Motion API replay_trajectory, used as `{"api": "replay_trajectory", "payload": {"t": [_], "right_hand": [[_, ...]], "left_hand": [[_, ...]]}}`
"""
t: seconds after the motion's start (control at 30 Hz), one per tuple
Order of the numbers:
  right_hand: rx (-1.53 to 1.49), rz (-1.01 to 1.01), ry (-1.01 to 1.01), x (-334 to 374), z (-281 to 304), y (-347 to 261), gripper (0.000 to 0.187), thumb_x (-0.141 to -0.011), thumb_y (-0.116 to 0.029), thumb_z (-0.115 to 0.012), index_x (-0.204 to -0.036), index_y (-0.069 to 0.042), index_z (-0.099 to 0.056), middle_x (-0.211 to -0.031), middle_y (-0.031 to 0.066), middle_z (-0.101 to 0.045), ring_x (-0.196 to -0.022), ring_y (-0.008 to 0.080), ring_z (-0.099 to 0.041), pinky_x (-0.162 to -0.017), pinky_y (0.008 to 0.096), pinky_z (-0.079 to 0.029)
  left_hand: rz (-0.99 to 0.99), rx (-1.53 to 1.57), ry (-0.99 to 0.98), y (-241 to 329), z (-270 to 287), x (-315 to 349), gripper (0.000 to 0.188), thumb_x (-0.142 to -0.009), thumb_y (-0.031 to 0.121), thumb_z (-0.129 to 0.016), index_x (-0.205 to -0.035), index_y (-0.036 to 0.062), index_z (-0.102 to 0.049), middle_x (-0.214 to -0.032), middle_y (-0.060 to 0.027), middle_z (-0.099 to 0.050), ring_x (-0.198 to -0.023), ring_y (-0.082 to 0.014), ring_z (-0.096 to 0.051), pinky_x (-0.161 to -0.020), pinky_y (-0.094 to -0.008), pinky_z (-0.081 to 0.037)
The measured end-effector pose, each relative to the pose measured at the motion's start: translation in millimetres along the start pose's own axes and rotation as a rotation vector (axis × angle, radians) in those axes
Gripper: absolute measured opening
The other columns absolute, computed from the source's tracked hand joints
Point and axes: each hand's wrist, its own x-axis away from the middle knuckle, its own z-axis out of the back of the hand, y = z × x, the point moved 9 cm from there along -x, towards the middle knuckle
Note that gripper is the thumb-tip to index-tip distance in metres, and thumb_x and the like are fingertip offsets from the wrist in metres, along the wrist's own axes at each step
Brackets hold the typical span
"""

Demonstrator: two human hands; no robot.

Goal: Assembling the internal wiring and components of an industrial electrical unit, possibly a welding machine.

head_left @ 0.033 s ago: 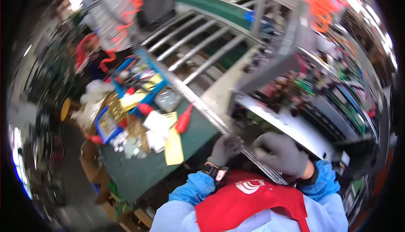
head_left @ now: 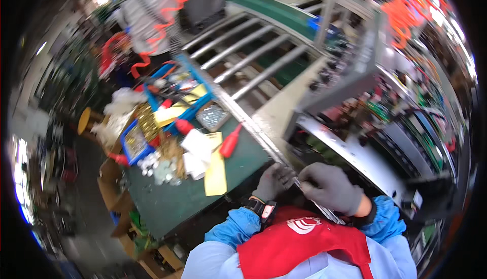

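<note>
My left hand (head_left: 274, 181), in a grey glove, is at the metal rail (head_left: 261, 136) along the bench edge, its fingers curled. Close by on the other side of the rail, my right hand (head_left: 331, 188), also gloved in grey, has its fingers bent in toward the left one. Both hands are closed; whatever lies in the fingers is too small or hidden to make out. A thin metal strip (head_left: 328, 213) runs below them toward my red apron (head_left: 304, 238). Left of the hands, a red squeeze bottle (head_left: 231, 142) lies on the green bench top (head_left: 167, 203) beside yellow paper (head_left: 215, 175).
A blue tray (head_left: 203, 99) of tools, a blue bin (head_left: 124, 150) and a tray of small metal parts (head_left: 212, 117) crowd the bench. Ahead lies a roller conveyor (head_left: 251, 58). A grey metal frame (head_left: 350, 89) holding circuit boards stands right. A person (head_left: 147, 18) is at the far left.
My right hand has moved left, nearer to my left hand. The whole view has shifted slightly, so the bench and conveyor appear farther right.
</note>
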Motion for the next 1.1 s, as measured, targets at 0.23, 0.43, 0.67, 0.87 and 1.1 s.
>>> {"api": "replay_trajectory", "payload": {"t": [0.23,0.43,0.67,0.87,1.1], "right_hand": [[-0.105,-0.123,-0.252,-132.9,-145.3,28.9,0.022,-0.081,-0.020,-0.060,-0.096,-0.005,-0.066,-0.085,0.0180,-0.067,-0.081,0.0317,-0.067,-0.073,0.0388,-0.052],[-0.044,-0.050,-0.145,-250.8,-192.9,58.0,0.027,-0.081,-0.023,-0.062,-0.101,-0.006,-0.068,-0.090,0.0190,-0.068,-0.085,0.0362,-0.066,-0.078,0.0398,-0.051],[-0.227,-0.193,-0.118,-224.9,-204.8,76.6,0.025,-0.090,-0.020,-0.061,-0.104,-0.001,-0.067,-0.073,0.0062,-0.063,-0.066,0.0110,-0.060,-0.061,0.0285,-0.050],[-0.086,-0.471,-0.214,-58.9,-178.2,120.5,0.017,-0.091,-0.014,-0.058,-0.094,0.002,-0.064,-0.075,0.0039,-0.059,-0.068,0.0085,-0.052,-0.062,0.0266,-0.044],[0.591,-0.590,-0.220,129.8,-107.2,241.5,0.027,-0.092,-0.022,-0.060,-0.101,0.002,-0.062,-0.076,0.0205,-0.062,-0.071,0.0281,-0.063,-0.065,0.0360,-0.047]], "left_hand": [[-0.452,0.258,0.064,62.5,157.6,84.7,0.031,-0.099,0.027,-0.044,-0.119,0.0042,-0.049,-0.123,-0.0168,-0.054,-0.113,-0.0347,-0.054,-0.099,-0.0502,-0.045],[-0.471,0.338,0.255,75.2,207.8,194.7,0.037,-0.097,0.035,-0.051,-0.117,0.0038,-0.053,-0.117,-0.0147,-0.059,-0.108,-0.0329,-0.057,-0.093,-0.0493,-0.048],[-0.264,0.053,0.397,33.8,259.5,236.0,0.037,-0.093,0.030,-0.058,-0.117,0.0023,-0.057,-0.100,-0.0161,-0.065,-0.094,-0.0324,-0.066,-0.084,-0.0467,-0.054],[0.436,-1.283,0.710,-70.1,435.3,245.1,0.035,-0.087,0.035,-0.060,-0.109,0.0088,-0.068,-0.109,-0.0144,-0.069,-0.102,-0.0294,-0.066,-0.084,-0.0409,-0.054],[0.886,-1.759,0.675,-145.5,497.1,263.3,0.069,-0.077,0.055,-0.066,-0.135,0.0194,-0.054,-0.141,-0.0103,-0.051,-0.137,-0.0310,-0.040,-0.105,-0.0554,-0.035]]}}
